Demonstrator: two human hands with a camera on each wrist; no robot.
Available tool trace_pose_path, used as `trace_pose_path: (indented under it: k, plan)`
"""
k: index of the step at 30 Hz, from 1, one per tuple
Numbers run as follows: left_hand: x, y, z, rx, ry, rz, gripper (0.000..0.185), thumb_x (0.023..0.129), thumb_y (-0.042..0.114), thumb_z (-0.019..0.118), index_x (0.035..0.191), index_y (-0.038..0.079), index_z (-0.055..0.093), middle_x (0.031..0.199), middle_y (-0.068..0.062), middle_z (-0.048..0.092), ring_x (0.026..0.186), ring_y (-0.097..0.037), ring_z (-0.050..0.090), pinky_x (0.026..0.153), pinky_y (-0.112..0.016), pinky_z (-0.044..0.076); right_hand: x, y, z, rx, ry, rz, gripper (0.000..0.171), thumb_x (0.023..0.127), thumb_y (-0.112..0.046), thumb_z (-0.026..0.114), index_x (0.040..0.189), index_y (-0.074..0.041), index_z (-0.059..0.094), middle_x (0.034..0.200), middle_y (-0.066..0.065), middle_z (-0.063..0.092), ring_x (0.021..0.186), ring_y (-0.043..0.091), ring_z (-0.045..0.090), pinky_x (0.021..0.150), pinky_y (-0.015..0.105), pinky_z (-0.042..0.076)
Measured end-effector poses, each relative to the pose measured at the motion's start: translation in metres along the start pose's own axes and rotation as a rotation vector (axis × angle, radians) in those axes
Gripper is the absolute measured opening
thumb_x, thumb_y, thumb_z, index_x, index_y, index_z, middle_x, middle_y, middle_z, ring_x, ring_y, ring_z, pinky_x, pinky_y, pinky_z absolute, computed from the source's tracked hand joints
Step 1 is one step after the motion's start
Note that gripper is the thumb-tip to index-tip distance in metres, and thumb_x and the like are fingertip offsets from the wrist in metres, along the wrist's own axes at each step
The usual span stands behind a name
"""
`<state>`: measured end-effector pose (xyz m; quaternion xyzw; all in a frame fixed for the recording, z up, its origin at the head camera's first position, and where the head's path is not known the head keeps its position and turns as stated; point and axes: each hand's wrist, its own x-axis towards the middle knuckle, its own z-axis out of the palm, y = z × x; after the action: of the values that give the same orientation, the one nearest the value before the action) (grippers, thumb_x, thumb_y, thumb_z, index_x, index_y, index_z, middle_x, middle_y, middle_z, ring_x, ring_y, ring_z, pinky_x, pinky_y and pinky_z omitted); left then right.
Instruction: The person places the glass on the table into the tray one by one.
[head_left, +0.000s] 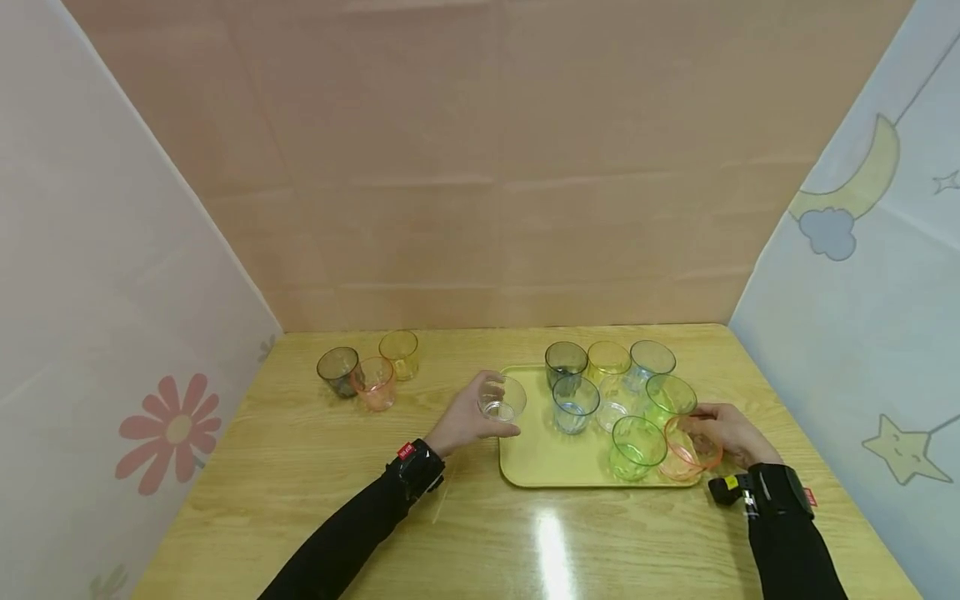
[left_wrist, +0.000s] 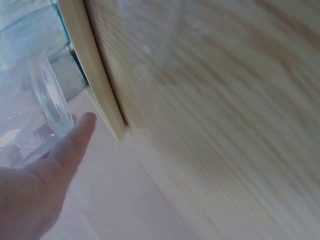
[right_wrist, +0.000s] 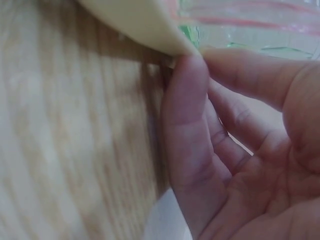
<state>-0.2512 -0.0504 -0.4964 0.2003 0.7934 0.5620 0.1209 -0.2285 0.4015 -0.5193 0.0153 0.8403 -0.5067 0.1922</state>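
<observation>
My left hand (head_left: 463, 417) holds a clear glass (head_left: 501, 410) at the left edge of the yellow tray (head_left: 532, 467), thumb and fingers spread around its sides. In the left wrist view this clear glass (left_wrist: 55, 100) lies beside a finger, near the pale tray edge (left_wrist: 95, 65). At the tray's right side, my right hand (head_left: 733, 429) pinches the rim between thumb and fingers, as the right wrist view shows at the tray edge (right_wrist: 150, 30). An orange-rimmed glass (head_left: 681, 467) stands right by those fingers and overlaps them in the head view.
On the tray stand several tumblers: green (head_left: 637, 457), light green (head_left: 670, 398), pale blue (head_left: 575, 408), clear (head_left: 615, 408), yellow (head_left: 608, 360) and grey (head_left: 566, 362) among them. Left on the wooden table (head_left: 300, 483) are a dark glass (head_left: 337, 369), a pink glass (head_left: 375, 390) and an amber glass (head_left: 402, 360).
</observation>
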Motion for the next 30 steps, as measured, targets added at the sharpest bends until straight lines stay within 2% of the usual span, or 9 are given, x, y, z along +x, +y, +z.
trace_pose_path:
  k: [3, 7, 10, 16, 20, 23, 26, 30]
  plan:
    - [0.001, 0.004, 0.007, 0.018, 0.000, -0.002, 0.081, 0.071, 0.020, 0.089, 0.137, 0.012, 0.044, 0.131, -0.026, 0.056, 0.110, -0.037, 0.060, 0.076, -0.035, 0.055, 0.000, 0.000, 0.000, -0.011, 0.009, -0.004, 0.040, 0.100, -0.024, 0.058, 0.120, 0.010, 0.053, 0.085, 0.007, 0.055, 0.066, 0.016, 0.048, 0.058, 0.036, 0.042]
    - [0.000, 0.009, 0.018, 0.012, -0.006, -0.024, 0.077, 0.069, 0.021, 0.090, 0.133, 0.017, 0.048, 0.132, -0.026, 0.055, 0.113, -0.037, 0.059, 0.077, -0.035, 0.054, 0.000, 0.001, 0.000, 0.013, -0.002, -0.003, 0.033, 0.100, -0.024, 0.057, 0.112, 0.007, 0.055, 0.080, 0.005, 0.052, 0.063, 0.016, 0.047, 0.057, 0.036, 0.043]
    - [0.000, 0.013, 0.025, 0.028, -0.005, -0.027, 0.074, 0.069, 0.024, 0.090, 0.131, 0.019, 0.049, 0.131, -0.025, 0.056, 0.110, -0.035, 0.061, 0.077, -0.035, 0.054, -0.001, 0.000, 0.000, 0.017, 0.002, -0.003, 0.033, 0.100, -0.024, 0.058, 0.112, 0.006, 0.055, 0.080, 0.005, 0.052, 0.062, 0.016, 0.047, 0.057, 0.036, 0.043]
    - [0.000, 0.021, 0.037, 0.076, -0.010, -0.025, 0.080, 0.069, 0.031, 0.090, 0.135, 0.017, 0.048, 0.132, -0.022, 0.058, 0.087, -0.021, 0.067, 0.073, -0.032, 0.055, -0.002, 0.000, 0.000, -0.001, 0.017, -0.015, 0.045, 0.099, -0.023, 0.059, 0.126, 0.013, 0.050, 0.096, 0.008, 0.061, 0.074, 0.015, 0.055, 0.063, 0.036, 0.049]
    - [-0.002, 0.022, 0.046, 0.105, -0.040, -0.045, 0.085, 0.068, 0.035, 0.090, 0.138, 0.015, 0.046, 0.132, -0.018, 0.059, 0.079, -0.012, 0.065, 0.071, -0.029, 0.055, -0.002, 0.001, -0.001, 0.027, 0.010, 0.000, 0.038, 0.099, -0.022, 0.058, 0.118, 0.011, 0.052, 0.085, 0.007, 0.055, 0.065, 0.015, 0.049, 0.059, 0.035, 0.045]
    - [-0.004, 0.023, 0.052, 0.128, -0.051, -0.066, 0.085, 0.067, 0.038, 0.090, 0.137, 0.018, 0.046, 0.131, -0.015, 0.060, 0.078, -0.009, 0.065, 0.073, -0.029, 0.054, -0.001, 0.002, 0.000, 0.029, -0.002, -0.014, 0.035, 0.100, -0.021, 0.056, 0.115, 0.010, 0.052, 0.080, 0.007, 0.050, 0.061, 0.016, 0.045, 0.056, 0.037, 0.042]
    - [-0.005, 0.026, 0.057, 0.150, -0.060, -0.080, 0.085, 0.066, 0.039, 0.090, 0.136, 0.020, 0.047, 0.131, -0.014, 0.061, 0.079, -0.010, 0.066, 0.074, -0.029, 0.054, -0.001, 0.003, 0.001, 0.020, -0.002, -0.023, 0.036, 0.101, -0.021, 0.055, 0.119, 0.010, 0.052, 0.084, 0.007, 0.053, 0.063, 0.016, 0.046, 0.057, 0.037, 0.042]
    - [-0.006, 0.031, 0.062, 0.189, -0.067, -0.089, 0.085, 0.066, 0.040, 0.091, 0.136, 0.020, 0.047, 0.133, -0.012, 0.061, 0.096, -0.017, 0.067, 0.080, -0.031, 0.055, -0.001, 0.002, 0.002, 0.043, -0.008, -0.003, 0.031, 0.101, -0.021, 0.055, 0.114, 0.008, 0.053, 0.082, 0.006, 0.051, 0.063, 0.015, 0.046, 0.057, 0.036, 0.042]
